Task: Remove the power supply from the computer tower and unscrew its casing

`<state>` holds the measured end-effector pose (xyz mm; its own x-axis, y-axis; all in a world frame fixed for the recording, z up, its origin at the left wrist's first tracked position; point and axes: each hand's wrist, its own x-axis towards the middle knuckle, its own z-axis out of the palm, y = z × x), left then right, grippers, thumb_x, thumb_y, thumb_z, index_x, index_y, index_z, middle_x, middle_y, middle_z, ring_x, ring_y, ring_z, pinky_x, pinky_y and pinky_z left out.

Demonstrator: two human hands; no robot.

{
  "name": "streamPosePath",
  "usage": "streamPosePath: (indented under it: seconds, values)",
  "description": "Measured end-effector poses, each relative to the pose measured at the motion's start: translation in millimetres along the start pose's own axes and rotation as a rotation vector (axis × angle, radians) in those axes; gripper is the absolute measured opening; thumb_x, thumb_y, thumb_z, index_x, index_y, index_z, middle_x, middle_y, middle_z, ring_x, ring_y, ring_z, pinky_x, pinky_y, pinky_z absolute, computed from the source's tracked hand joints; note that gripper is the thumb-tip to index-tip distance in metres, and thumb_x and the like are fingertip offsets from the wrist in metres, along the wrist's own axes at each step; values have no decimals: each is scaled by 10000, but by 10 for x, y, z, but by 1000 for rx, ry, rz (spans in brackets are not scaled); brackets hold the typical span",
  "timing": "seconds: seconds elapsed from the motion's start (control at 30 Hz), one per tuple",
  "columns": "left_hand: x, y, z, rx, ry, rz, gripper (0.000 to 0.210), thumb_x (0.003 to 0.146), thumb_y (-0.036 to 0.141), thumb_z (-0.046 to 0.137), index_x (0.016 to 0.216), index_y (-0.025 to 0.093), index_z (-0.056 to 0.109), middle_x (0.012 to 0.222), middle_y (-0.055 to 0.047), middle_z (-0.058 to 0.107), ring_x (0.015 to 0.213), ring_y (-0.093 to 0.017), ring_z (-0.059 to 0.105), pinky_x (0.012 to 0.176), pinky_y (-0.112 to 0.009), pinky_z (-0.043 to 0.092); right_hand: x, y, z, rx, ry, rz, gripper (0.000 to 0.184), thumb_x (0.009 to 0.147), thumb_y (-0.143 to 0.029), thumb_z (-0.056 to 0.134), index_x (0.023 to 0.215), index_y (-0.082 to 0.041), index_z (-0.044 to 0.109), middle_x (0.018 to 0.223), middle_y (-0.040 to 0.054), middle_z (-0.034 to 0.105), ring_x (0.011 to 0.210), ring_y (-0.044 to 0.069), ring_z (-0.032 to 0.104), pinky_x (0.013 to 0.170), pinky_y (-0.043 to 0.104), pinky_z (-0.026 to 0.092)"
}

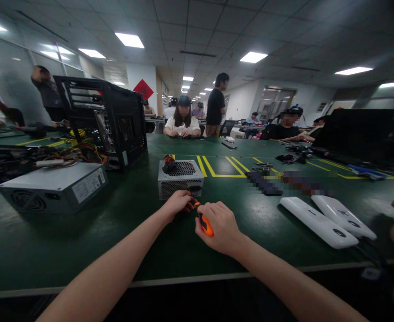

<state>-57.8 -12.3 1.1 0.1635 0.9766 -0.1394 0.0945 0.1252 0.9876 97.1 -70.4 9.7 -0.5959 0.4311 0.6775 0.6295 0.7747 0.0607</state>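
A grey metal power supply unit (180, 188) with a perforated casing stands on the green table in front of me. A bundle of coloured cables (169, 163) lies on its top. My right hand (218, 223) is wrapped round the orange and black handle of a screwdriver (206, 225), which points toward the unit's lower front. My left hand (178, 203) is at the unit's front face, beside the screwdriver's front end. Its fingers are curled together, and what they hold is hidden. The screwdriver's tip cannot be made out.
At left stand a black computer case (129, 125) and another power supply (49, 183) with loose wires. To the right lie two white devices (317, 221) and a dark pixelated object (264, 183). A dark monitor (367, 138) stands far right. People sit across the table (116, 250).
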Motion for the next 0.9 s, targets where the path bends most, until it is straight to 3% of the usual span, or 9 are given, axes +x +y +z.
streamPosePath:
  seconds: [0.17,0.4,0.63,0.9]
  values:
    - [-6,13,6,1,4,6,190,688,90,438,835,118,556,791,-51,628,546,-69,519,474,-175,369,-8,5,-9,-53,4,-55,83,747,-228,481,727,-176,543,708,26,500,663,141,444,657,286,323]
    - [9,-8,0,2,18,0,192,690,100,447,843,121,562,791,-48,623,541,-70,526,462,-170,368,1,0,2,-25,49,3,162,822,-279,464,858,-143,544,675,13,571,591,119,492,624,262,340]
    - [-7,11,13,14,18,7,165,690,94,449,804,114,567,766,-48,623,531,-69,521,464,-176,365,-12,22,4,-62,65,-40,110,806,-205,455,801,-167,558,632,-1,548,582,112,478,648,266,338]
    - [28,-29,9,17,11,20,167,695,88,437,805,118,559,781,-47,627,514,-62,513,458,-169,366,-16,25,-45,11,-56,-6,136,783,-242,483,861,-168,565,731,26,562,655,137,492,674,286,359]
